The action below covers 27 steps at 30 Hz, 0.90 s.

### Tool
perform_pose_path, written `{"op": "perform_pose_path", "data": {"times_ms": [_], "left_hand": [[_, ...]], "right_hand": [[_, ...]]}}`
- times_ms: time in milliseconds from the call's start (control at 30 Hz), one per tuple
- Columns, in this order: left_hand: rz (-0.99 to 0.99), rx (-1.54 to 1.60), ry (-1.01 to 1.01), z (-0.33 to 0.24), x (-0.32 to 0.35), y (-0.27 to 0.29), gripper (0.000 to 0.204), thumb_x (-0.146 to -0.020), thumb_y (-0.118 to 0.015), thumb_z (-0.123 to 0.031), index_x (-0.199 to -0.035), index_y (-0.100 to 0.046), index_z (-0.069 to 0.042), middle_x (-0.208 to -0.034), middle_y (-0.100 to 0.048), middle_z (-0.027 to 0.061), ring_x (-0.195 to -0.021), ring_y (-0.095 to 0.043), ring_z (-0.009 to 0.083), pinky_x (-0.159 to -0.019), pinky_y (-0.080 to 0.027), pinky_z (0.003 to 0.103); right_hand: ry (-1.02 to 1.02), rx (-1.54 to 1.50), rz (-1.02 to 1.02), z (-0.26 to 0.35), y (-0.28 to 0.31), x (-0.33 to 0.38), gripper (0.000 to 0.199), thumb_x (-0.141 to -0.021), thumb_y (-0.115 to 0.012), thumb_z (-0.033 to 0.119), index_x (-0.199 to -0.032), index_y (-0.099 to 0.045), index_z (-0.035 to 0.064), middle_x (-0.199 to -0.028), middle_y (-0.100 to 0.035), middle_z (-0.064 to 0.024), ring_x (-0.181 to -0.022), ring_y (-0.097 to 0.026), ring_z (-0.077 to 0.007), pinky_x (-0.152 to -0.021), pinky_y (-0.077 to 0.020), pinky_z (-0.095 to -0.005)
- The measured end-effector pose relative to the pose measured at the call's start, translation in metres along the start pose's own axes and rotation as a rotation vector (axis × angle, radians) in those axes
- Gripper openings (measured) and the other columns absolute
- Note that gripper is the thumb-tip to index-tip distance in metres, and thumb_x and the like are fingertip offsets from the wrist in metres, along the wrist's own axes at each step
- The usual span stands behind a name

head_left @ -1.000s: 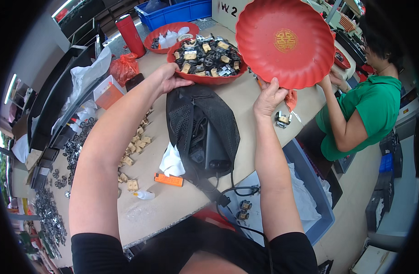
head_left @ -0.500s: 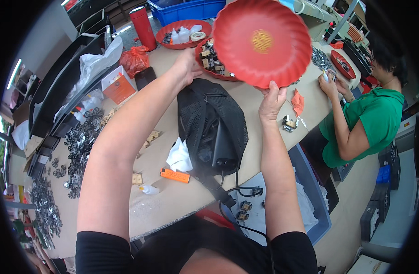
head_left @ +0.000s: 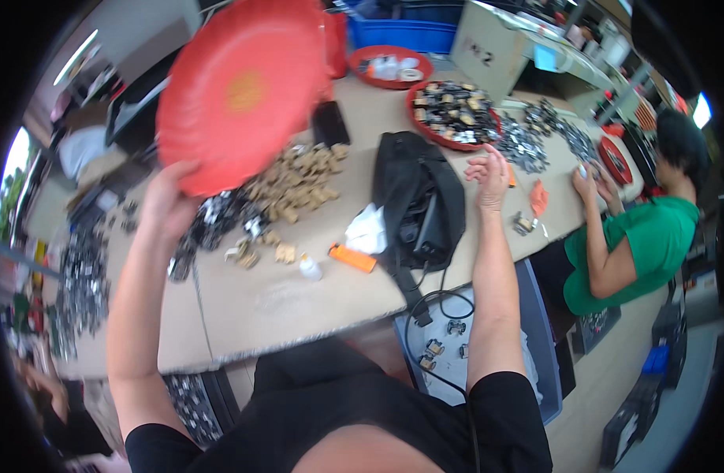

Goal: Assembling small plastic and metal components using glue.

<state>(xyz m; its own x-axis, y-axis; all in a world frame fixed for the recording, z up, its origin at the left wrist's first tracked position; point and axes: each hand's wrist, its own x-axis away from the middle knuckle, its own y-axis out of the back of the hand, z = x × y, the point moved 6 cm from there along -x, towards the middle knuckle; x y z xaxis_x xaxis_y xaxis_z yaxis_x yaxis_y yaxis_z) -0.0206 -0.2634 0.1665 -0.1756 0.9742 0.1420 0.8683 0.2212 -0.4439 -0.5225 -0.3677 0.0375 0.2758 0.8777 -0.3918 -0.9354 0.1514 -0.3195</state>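
Observation:
My left hand (head_left: 171,197) grips the lower rim of a red scalloped plate (head_left: 287,102) with a gold emblem, held up and tilted above the table's left side. Nothing is in my right hand (head_left: 490,177); its fingers are apart, just below a red tray (head_left: 488,147) heaped with black and tan parts. Between my arms lies a black mesh bag (head_left: 417,177) with a cable coming from it. Under the raised plate spread tan blocks (head_left: 291,189) and dark metal parts (head_left: 220,213).
An orange box cutter (head_left: 352,258), a white tissue (head_left: 366,229) and a small white bottle (head_left: 310,267) lie before me. A grey bin (head_left: 547,347) stands below the table edge. At the right sits a person in green (head_left: 638,244). A phone (head_left: 330,124) lies farther back.
The red plate has swung from the right over to the left, passing from my right hand to my left. My right hand has let go. The tray of parts and the tan blocks are now uncovered.

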Motion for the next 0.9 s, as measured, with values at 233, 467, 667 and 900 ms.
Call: {"op": "perform_pose_path", "data": {"times_ms": [233,467,667,900], "left_hand": [[-0.662,0.096,-0.227,-0.023,0.226,0.284,0.043,-0.078,-0.049,0.001,-0.121,-0.041,-0.001,-0.117,-0.051,0.0129,-0.104,-0.053,0.0274,-0.088,-0.046,0.042],[-0.838,0.084,-0.187,0.03,0.309,0.376,0.039,-0.081,-0.046,-0.002,-0.119,-0.037,0.005,-0.112,-0.053,0.0166,-0.096,-0.058,0.0298,-0.077,-0.053,0.043],[-0.796,-0.365,0.1,0.022,0.264,0.352,0.051,-0.087,-0.053,-0.031,-0.119,-0.039,0.007,-0.102,-0.055,0.0208,-0.09,-0.058,0.0287,-0.072,-0.051,0.037],[-0.945,-1.243,-0.748,-0.003,0.251,0.221,0.026,-0.082,-0.057,-0.01,-0.106,-0.055,0.001,-0.101,-0.054,0.0128,-0.09,-0.053,0.024,-0.078,-0.043,0.033]], "right_hand": [[0.071,0.175,-0.359,0.058,0.039,0.069,0.034,-0.088,-0.048,0.024,-0.112,-0.054,0.0004,-0.079,-0.058,-0.0101,-0.065,-0.055,-0.0135,-0.056,-0.045,-0.0244],[-0.12,0.251,-0.768,0.061,0.079,0.266,0.015,-0.085,-0.045,0.02,-0.074,-0.042,0.0102,-0.059,-0.034,0.0029,-0.047,-0.031,-0.006,-0.039,-0.0233,-0.0192],[-0.671,0.379,-0.587,-0.001,0.033,0.44,0.014,-0.086,-0.044,0.017,-0.076,-0.048,0.0085,-0.054,-0.039,0.0018,-0.043,-0.037,-0.0081,-0.039,-0.0296,-0.0245],[0.146,0.58,0.475,0.049,-0.143,0.367,0.006,-0.087,-0.048,0.003,-0.091,-0.05,-0.0008,-0.072,-0.049,-0.003,-0.056,-0.045,-0.0065,-0.051,-0.0373,-0.0196]]}}
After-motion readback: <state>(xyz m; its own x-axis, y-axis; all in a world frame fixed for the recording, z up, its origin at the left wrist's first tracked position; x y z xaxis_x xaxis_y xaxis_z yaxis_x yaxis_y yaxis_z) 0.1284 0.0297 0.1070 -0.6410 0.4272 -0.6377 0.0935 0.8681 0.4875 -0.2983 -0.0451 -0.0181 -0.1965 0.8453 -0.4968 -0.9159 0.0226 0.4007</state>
